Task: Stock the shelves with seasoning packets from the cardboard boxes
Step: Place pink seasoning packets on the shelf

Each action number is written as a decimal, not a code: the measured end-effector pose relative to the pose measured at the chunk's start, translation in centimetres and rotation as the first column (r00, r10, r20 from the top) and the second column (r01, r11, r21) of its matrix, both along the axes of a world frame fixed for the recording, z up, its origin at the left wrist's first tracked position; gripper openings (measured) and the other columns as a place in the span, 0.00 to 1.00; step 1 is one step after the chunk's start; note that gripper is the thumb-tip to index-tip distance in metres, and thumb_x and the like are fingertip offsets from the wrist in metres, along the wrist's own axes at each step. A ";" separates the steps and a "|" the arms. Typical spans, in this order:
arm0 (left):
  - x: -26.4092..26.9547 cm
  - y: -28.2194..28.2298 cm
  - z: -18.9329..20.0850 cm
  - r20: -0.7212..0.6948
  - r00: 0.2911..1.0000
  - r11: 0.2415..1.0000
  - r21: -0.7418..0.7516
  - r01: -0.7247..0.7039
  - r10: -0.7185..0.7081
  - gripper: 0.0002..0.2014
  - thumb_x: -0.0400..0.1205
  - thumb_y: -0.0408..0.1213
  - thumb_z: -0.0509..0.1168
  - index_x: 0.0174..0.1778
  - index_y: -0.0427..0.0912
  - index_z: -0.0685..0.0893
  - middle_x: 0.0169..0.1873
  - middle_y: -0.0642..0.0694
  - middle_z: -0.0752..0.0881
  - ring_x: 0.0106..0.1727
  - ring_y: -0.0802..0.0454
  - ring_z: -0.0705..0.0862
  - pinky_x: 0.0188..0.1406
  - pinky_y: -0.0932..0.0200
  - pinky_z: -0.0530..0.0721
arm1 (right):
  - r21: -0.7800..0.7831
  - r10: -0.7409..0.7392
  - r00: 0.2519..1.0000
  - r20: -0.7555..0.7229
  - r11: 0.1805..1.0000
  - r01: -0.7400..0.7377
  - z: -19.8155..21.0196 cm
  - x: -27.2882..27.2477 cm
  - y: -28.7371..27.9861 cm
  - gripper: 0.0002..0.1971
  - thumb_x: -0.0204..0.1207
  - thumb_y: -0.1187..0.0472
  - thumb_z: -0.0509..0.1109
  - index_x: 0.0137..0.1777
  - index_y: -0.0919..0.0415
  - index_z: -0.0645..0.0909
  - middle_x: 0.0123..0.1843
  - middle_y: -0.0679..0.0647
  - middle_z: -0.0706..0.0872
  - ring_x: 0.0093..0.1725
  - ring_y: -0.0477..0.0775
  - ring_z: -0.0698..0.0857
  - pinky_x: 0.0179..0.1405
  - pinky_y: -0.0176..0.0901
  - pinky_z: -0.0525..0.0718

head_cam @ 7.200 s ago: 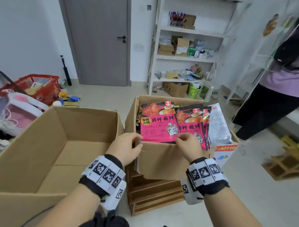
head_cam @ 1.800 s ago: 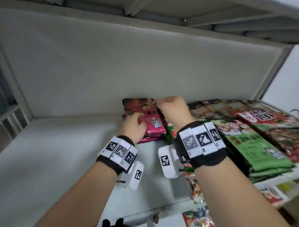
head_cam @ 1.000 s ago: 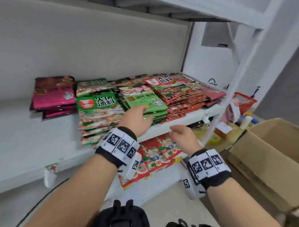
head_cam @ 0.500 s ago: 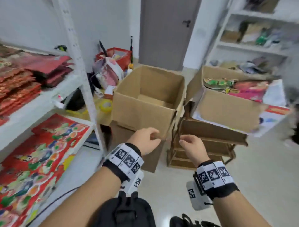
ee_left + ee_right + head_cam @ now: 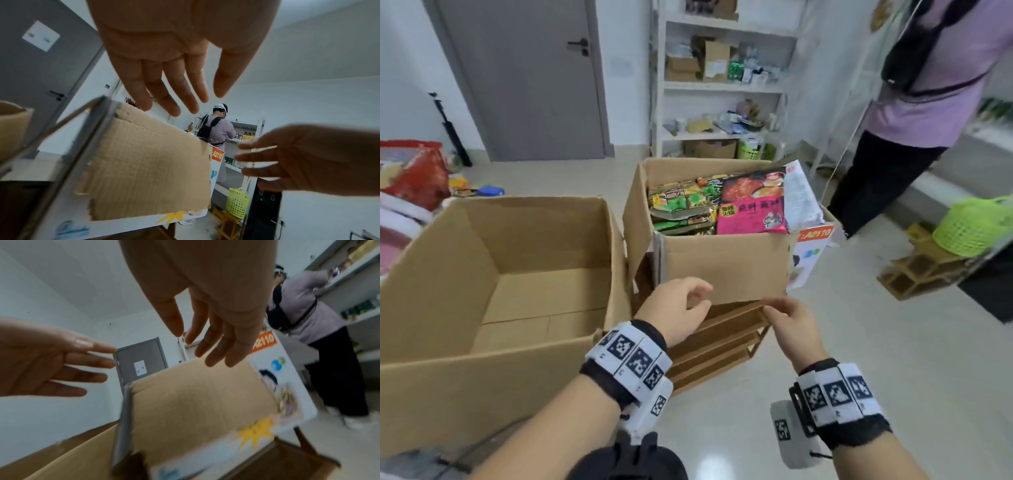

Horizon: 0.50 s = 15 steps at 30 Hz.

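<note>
A cardboard box (image 5: pixel 726 263) full of seasoning packets stands ahead on a wooden rack. A pink and black packet (image 5: pixel 752 209) stands upright at its right side, with green and yellow packets (image 5: pixel 681 205) to its left. My left hand (image 5: pixel 681 308) and right hand (image 5: pixel 787 318) hover empty in front of the box's near wall, fingers relaxed. The left wrist view shows straight fingers (image 5: pixel 170 91) above the box flap (image 5: pixel 148 170). In the right wrist view the right hand's fingers (image 5: pixel 218 340) are spread above the box wall (image 5: pixel 195 395).
An empty large cardboard box (image 5: pixel 493 284) sits at the left. A person in a purple shirt (image 5: pixel 928 102) stands at the right by other shelves. A green basket (image 5: pixel 969 226) rests on a wooden rack at far right. A white shelf unit (image 5: pixel 722 85) and a grey door (image 5: pixel 527 78) are behind.
I have turned from the stocked shelf back to the boxes. Both hands, empty after leaving the pink packets on the shelf, have come up close to the full box's front wall.
</note>
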<state>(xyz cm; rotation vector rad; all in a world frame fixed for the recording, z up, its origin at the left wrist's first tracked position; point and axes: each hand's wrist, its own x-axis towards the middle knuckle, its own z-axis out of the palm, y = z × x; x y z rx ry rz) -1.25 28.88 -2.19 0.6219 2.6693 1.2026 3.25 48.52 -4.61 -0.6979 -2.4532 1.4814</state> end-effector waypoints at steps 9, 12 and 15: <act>-11.2 6.3 3.5 -0.267 0.949 0.986 0.072 -0.151 0.165 0.11 0.80 0.38 0.64 0.56 0.50 0.84 0.48 0.61 0.81 0.51 0.64 0.79 0.56 0.67 0.75 | 0.173 0.029 0.996 -0.089 0.985 -0.013 5.9 -15.1 10.3 0.15 0.77 0.62 0.65 0.62 0.65 0.81 0.58 0.58 0.85 0.56 0.55 0.82 0.55 0.41 0.75; -13.4 8.6 2.9 -0.260 0.949 0.982 -0.011 -0.190 0.181 0.11 0.79 0.38 0.64 0.57 0.50 0.84 0.51 0.57 0.84 0.51 0.64 0.78 0.56 0.68 0.74 | 0.319 0.125 0.981 0.147 0.933 -0.166 5.3 -19.3 10.6 0.07 0.77 0.59 0.64 0.50 0.62 0.79 0.48 0.59 0.84 0.54 0.60 0.81 0.54 0.48 0.76; -15.0 9.4 1.9 -0.197 0.963 0.973 -0.098 -0.208 0.186 0.11 0.79 0.40 0.65 0.57 0.52 0.84 0.54 0.56 0.85 0.53 0.62 0.79 0.58 0.67 0.74 | 0.334 0.112 0.955 0.274 0.920 -0.204 4.1 -21.6 9.9 0.21 0.79 0.56 0.64 0.65 0.69 0.69 0.56 0.65 0.84 0.58 0.66 0.83 0.57 0.53 0.79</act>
